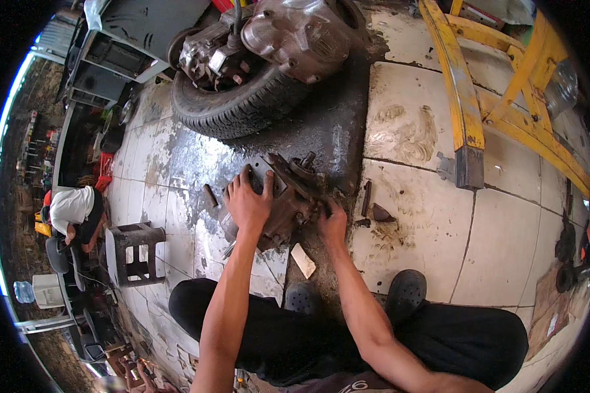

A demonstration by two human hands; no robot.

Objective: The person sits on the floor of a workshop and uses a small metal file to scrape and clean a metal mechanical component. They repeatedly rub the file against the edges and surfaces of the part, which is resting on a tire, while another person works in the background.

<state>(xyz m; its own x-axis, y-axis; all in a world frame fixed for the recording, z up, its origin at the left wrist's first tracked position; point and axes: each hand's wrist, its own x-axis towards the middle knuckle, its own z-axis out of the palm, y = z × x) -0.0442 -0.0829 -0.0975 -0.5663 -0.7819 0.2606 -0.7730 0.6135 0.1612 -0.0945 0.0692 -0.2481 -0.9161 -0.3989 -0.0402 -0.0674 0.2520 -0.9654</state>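
A greasy metal gearbox housing (pixel 287 208) rests on the floor in front of me, with a flat plate and a short shaft stub on its upper side. My left hand (pixel 248 204) lies on the housing's left part, fingers spread and thumb apart. At the housing's right side is my right hand (pixel 333 221), its fingers curled in against the edge. Whatever those fingers pinch is too small and dark to name. A pale rectangular piece (pixel 303 261) lies on the floor between my forearms. Left of the housing is a short dark rod (pixel 210 195).
A tyre (pixel 242 111) lies beyond, bearing a large engine assembly (pixel 295 39). A yellow steel frame (pixel 462 85) stands at right. Dark metal scraps (pixel 383 213) lie right of my hand. At left are a black plastic stool (pixel 136 254) and a bent-over person (pixel 75 213).
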